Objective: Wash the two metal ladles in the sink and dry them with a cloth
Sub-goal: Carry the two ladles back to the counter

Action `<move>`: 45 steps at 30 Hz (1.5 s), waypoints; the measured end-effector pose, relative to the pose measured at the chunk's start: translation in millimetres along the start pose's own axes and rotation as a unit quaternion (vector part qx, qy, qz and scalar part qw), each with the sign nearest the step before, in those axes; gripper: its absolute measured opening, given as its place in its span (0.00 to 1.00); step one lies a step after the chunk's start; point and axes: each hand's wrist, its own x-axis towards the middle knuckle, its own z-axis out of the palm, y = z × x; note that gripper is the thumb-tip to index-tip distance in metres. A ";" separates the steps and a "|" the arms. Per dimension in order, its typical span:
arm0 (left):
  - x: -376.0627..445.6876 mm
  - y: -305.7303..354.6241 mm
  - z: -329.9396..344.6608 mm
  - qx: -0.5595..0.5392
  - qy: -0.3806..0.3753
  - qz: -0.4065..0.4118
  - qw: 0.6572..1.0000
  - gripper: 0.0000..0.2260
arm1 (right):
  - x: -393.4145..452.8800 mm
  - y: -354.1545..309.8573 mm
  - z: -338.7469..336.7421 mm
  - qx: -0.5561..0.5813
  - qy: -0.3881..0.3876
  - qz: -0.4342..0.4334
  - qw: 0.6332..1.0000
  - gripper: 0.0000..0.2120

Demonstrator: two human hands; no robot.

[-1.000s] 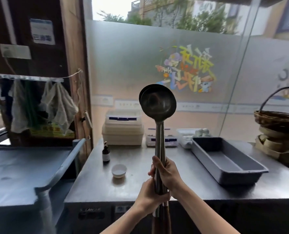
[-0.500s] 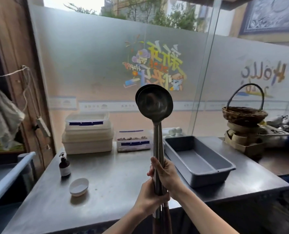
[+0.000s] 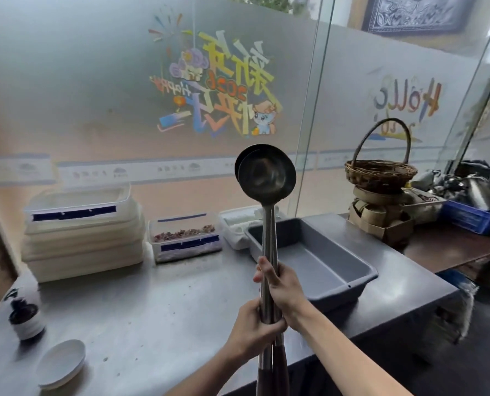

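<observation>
Both ladles (image 3: 266,178) are upright in front of me, bowls stacked one behind the other, shafts side by side. My hands are both closed tight on the shafts: left hand (image 3: 254,327) below, right hand (image 3: 281,287) just above it and touching, with the dark wooden grips hanging beneath the left hand. Taking the grey tub (image 3: 309,252) as landmark: the ladles are held in the air in front of its near-left corner, above the steel desk (image 3: 152,310). No sink, tap or cloth is in view, so I judge the step in hand to be carrying, with washing not yet begun; the next move calls for finding the sink and keeping the two shafts from sliding apart in the grip. Left of the tub sits a clear box (image 3: 185,238) with a blue strip label, print too small to read, and further left a stack of white boxes (image 3: 83,230). Right of the tub stands a wicker basket (image 3: 381,172). On the frosted glass behind the tub, mirrored lettering: "Hello" (image 3: 407,97), and a colourful sticker (image 3: 218,84) with Chinese characters, "Happy" and "2026".
</observation>
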 end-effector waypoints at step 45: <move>332.3 -164.6 189.3 -0.046 0.041 -0.429 0.901 0.07 | 364.6 215.1 -214.9 -0.176 -0.131 0.342 0.914 0.12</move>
